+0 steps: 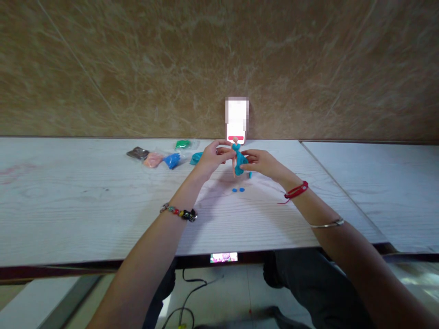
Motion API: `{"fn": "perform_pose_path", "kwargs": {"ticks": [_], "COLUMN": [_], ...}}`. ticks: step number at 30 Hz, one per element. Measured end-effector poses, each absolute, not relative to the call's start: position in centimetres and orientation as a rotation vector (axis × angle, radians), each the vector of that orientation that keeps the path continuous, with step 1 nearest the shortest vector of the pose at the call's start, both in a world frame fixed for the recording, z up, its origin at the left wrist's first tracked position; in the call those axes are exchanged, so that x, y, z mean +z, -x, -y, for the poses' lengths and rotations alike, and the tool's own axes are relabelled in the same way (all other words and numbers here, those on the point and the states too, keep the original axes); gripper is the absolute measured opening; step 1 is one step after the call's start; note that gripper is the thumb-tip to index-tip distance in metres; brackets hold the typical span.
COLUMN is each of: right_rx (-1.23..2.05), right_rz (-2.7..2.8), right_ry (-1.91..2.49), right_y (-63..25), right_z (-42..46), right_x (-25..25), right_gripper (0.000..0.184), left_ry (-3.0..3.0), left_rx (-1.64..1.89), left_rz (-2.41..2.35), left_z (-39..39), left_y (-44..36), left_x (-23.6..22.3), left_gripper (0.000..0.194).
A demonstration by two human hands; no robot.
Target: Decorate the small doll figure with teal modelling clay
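A small doll figure [240,163] in a teal dress, apparently shaped from modelling clay, is held upright above the white table. My left hand [215,157] pinches it at the upper body from the left. From the right, the fingers of my right hand [259,162] close on the edge of its teal skirt. Just below the right fingers lies a small teal piece [250,175]. Two flat blue clay pieces [238,189] rest on the table in front of the figure. The teal clay packet [196,158] beside my left hand is partly hidden by it.
Left of my hands are packets of brown clay [137,153], pink clay [153,159], blue clay [172,160] and green clay [183,144]. A lit phone [237,119] leans on the marbled wall behind. Another bright screen [224,257] shows at the front table edge; a cable [187,297] lies below.
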State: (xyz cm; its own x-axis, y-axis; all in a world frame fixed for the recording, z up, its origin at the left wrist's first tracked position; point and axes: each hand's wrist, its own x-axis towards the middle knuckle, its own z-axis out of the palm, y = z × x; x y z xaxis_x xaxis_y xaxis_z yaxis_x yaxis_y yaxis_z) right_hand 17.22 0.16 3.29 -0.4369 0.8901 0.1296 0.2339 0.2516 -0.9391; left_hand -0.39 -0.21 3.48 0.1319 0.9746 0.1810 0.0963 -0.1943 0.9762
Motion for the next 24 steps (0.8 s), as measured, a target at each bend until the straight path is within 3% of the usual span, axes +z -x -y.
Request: {"fn": "perform_pose_path", "kwargs": {"ticks": [8, 24], "right_rx": [1.009, 1.104], "right_rz": [1.781, 1.715], "right_ry": [1.095, 1.024], "right_y": [-16.6, -16.7], "right_z": [0.6, 2.4], "right_x": [2.9, 1.4], "right_gripper": [0.021, 0.016], "left_ry": [-1.542, -1.761], "left_rx": [1.147, 0.807], "left_rz": [-0.977, -0.787], "left_z": [1.1, 1.4], "left_y": [0.3, 1.9], "left_x": [3.6, 4.0], "left_gripper": [0.028, 0.040]}}
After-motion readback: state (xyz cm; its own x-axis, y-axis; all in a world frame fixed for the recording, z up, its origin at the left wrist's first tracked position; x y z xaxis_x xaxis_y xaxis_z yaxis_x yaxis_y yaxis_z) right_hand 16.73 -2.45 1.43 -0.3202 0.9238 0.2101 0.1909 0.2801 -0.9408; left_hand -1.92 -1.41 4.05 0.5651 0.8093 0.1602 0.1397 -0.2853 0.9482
